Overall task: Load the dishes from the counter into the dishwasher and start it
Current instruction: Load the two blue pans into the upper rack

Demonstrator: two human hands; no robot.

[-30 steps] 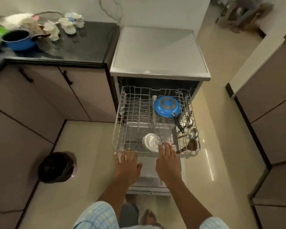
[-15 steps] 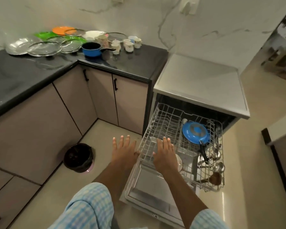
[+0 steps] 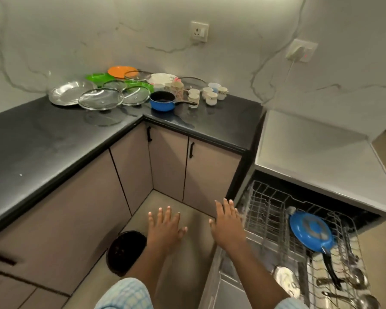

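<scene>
Both hands empty, fingers spread: left hand (image 3: 165,230) over the floor, right hand (image 3: 227,226) at the left edge of the dishwasher rack (image 3: 265,210), which is pulled out. In the rack: blue pan (image 3: 310,233), steel lid (image 3: 285,282), spoons at its right side. Dishes (image 3: 103,95) w/ blue saucepan (image 3: 162,101) & cups (image 3: 211,95) sit on the tabletop (image 3: 54,134), well left of the rack, at the wall.

Below me I see a dark round bin (image 3: 126,253) on the pale floor (image 3: 187,259), near the corner cabinets (image 3: 167,166) with black handles. On the marble wall (image 3: 76,36) a socket (image 3: 199,31) sits bare; another (image 3: 301,50) holds what looks like a white plug.
</scene>
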